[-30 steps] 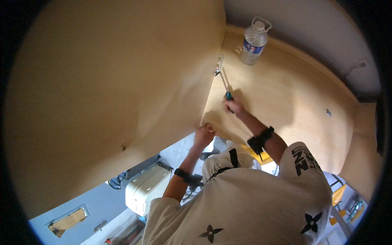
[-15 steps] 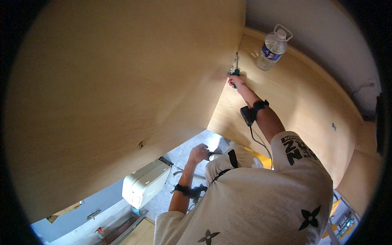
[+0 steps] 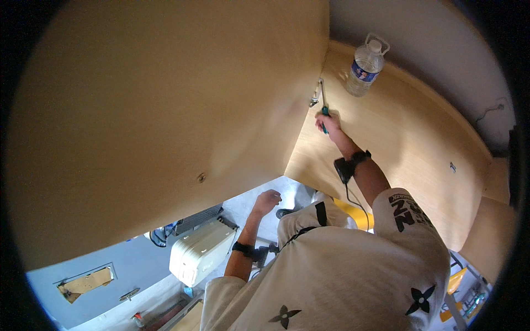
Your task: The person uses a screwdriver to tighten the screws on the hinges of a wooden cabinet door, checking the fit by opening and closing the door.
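Head view: right hand (image 3: 328, 122) gripping green-handled screwdriver (image 3: 324, 111), tip up at the metal fitting (image 3: 314, 102) where the wood panels (image 3: 165, 110) meet. Left hand (image 3: 267, 202) below their lower corner, fingers half-curled; can't tell if pinching anything.

There's two hands (image 3: 267, 202) (image 3: 330, 124), just the one screwdriver (image 3: 325, 111), one bottle (image 3: 362, 71), one hinge (image 3: 314, 102) and one suitcase (image 3: 201, 251) that I can see. Also two straps (image 3: 361, 156) (image 3: 243, 249), one shirt (image 3: 337, 270), and yep, two flower prints (image 3: 285, 316) (image 3: 421, 300) showing on it.
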Tool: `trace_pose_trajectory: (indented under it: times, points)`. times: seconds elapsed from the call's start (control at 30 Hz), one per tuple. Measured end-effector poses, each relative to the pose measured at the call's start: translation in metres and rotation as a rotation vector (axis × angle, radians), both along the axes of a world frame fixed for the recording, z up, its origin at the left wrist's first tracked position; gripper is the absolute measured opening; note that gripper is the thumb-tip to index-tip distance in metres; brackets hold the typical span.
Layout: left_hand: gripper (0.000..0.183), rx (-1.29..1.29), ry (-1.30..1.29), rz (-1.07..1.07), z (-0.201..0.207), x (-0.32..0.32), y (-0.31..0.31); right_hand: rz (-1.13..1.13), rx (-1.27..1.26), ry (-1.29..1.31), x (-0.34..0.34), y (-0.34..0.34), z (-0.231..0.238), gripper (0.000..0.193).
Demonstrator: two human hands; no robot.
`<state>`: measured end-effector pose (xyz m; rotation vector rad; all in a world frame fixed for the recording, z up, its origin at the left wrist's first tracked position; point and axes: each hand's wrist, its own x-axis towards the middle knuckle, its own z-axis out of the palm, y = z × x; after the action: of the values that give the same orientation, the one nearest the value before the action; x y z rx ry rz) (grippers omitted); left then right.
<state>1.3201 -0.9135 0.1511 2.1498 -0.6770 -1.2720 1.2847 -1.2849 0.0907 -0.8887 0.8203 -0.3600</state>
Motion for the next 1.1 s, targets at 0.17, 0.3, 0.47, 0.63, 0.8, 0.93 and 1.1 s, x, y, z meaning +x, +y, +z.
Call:
trace_pose_trajectory:
  times: [0.17, 0.3, 0.47, 0.63, 0.8, 0.93, 1.1]
  points:
    - [0.018, -0.067, 0.305, 0.161, -0.008, 0.03, 0.034, 0.216, -0.273, 0.096, -0.068, 0.053, 0.01, 0.009]
    - [0.023, -0.013, 0.224, 0.061, -0.032, 0.082, 0.044, 0.356, -0.247, 0.122, -0.142, 0.104, 0.029, 0.009]
    - [0.023, 0.009, 0.198, 0.081, -0.03, 0.151, 0.045, 0.874, -0.189, 0.44, -0.187, 0.181, 0.078, 0.013]
    - [0.03, -0.275, 0.422, 0.32, -0.019, 0.188, 0.072, 1.04, -0.567, 0.355, -0.112, 0.261, 0.115, 0.016]
    - [0.036, -0.766, 0.984, 0.668, -0.013, 0.202, 0.1, 0.945, -0.428, 0.134, 0.03, 0.313, 0.122, 0.022]
    - [0.033, -0.942, 1.087, 0.819, 0.007, 0.224, 0.106, 0.854, -0.226, 0.06, 0.123, 0.341, 0.105, 0.021]
    - [0.027, -0.937, 0.875, 1.051, 0.002, 0.261, 0.1, 0.697, -0.026, 0.053, 0.174, 0.368, 0.092, 0.022]
